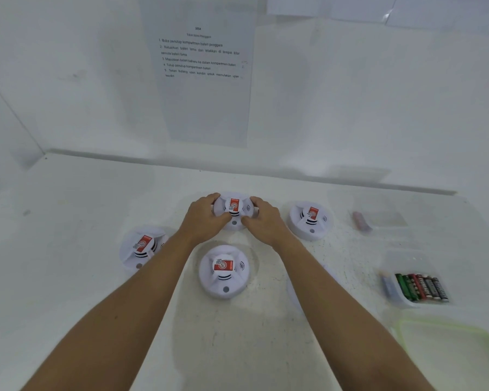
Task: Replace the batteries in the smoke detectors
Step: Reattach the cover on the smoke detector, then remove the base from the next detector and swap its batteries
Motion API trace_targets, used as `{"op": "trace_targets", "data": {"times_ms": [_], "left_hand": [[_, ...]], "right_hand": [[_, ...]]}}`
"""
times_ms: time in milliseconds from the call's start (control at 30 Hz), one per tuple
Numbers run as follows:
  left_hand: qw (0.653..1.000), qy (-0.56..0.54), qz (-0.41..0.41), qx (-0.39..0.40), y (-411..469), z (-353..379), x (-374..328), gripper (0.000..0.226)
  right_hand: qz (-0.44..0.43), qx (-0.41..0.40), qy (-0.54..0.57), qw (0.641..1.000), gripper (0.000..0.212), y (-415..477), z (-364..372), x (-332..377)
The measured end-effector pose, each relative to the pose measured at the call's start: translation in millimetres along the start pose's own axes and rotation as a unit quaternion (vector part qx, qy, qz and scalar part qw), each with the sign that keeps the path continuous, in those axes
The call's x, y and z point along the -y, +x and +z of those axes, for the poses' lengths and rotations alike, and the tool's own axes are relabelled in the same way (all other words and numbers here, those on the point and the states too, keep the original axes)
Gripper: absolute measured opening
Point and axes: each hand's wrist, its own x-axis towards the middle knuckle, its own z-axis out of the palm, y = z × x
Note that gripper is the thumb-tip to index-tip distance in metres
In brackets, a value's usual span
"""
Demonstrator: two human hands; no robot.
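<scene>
Four smoke detectors sit closed on the table; the left hand and right hand grip the far detector from either side. Fresh batteries wait in a tray at right, so the task looks barely begun.

The bench lay bare along its left edge and into the far left corner, and a bare strip ran along the far edge. The middle was crowded. The far detector sat gripped between the left hand and right hand, with the right detector near it. The left detector was partly hidden by the left forearm, and the near detector lay between both forearms, which barred any sideways pass. Along the right edge stood a clear tray of batteries, a lidded container at the near right corner, and a loose battery farther back.
</scene>
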Motion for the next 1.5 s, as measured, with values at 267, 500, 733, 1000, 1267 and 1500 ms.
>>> {"op": "trace_targets", "data": {"times_ms": [267,500,733,1000,1267,1500], "left_hand": [[0.999,0.013,-0.008,0.029,0.3,-1.5,6.4,0.036],[0.998,-0.035,-0.056,0.019,-4.3,-17.7,4.6,0.069],[0.993,-0.092,0.006,-0.079,-43.5,-64.9,6.3,0.037],[0.979,-0.029,-0.032,-0.199,-102.4,-117.4,70.0,0.029],[0.96,0.217,-0.134,-0.116,-134.6,-128.1,153.3,0.066],[0.948,0.279,-0.103,-0.109,-141.9,-121.0,164.1,0.082]], "right_hand": [[0.014,0.015,0.007,1.0,0.034,0.2,0.0,-1.9],[0.021,0.005,0.036,0.999,0.058,-5.6,0.7,11.5],[-0.073,-0.014,0.081,0.994,0.061,-25.6,24.7,44.1],[-0.178,0.062,0.054,0.98,0.06,-38.6,95.6,79.5],[-0.174,0.128,-0.135,0.967,0.09,-35.6,148.2,90.9],[-0.164,0.089,-0.158,0.97,0.093,-34.6,167.3,85.1]]}}
